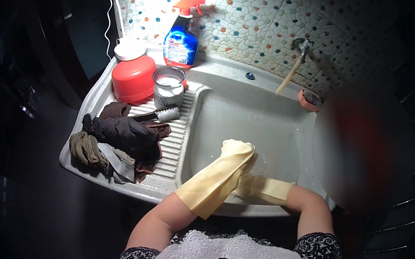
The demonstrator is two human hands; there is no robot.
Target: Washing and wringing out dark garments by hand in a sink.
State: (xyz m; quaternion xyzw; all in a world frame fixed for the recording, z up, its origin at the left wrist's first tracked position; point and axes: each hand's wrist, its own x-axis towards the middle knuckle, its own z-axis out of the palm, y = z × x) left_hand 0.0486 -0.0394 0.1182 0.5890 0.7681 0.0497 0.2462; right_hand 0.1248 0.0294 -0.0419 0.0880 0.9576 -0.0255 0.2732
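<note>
White lace (192, 253) lies nearest, before smooth cream gloves (217, 178) whose grip (239, 151) I cannot tell.

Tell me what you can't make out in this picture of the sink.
Head view throughout:
Right hand: fingers hidden behind the left hand.
Left hand: anything in its grip is hidden by its glove.
Red shape at right: too blurred to identify.
White cord: cut off by the top edge.
</note>
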